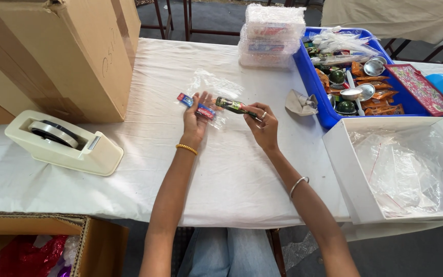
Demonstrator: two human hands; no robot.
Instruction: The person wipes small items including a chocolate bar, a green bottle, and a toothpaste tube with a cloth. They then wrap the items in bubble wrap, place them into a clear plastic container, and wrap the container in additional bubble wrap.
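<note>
Holding a small red-and-blue wrapped packet (196,106) across its spread fingers, the left hand (195,119) rests palm-up near the middle of the white cloth-covered table (221,179), with a thin clear plastic pouch (214,87) lying crumpled just behind and under the packet. The right hand (263,125) is just beside it, fingers pinched around the lower end of a small dark green bottle-shaped item with a red label (234,106), whose top points toward the left hand and nearly touches the packet. Near the table's left edge sits a cream plastic tape dispenser (62,142), and a large brown cardboard box (57,56) fills the far left corner. Along the far edge stands a stack of bubble-wrapped flat boxes (272,36). Toward the right edge, a blue plastic crate (311,84) holds small steel bowls, spoons, orange sachets and clear bags, with a crumpled grey paper scrap (301,104) just beside its near left corner. In front of the crate sits a white open cardboard box (349,174) lined with clear plastic pouches.
</note>
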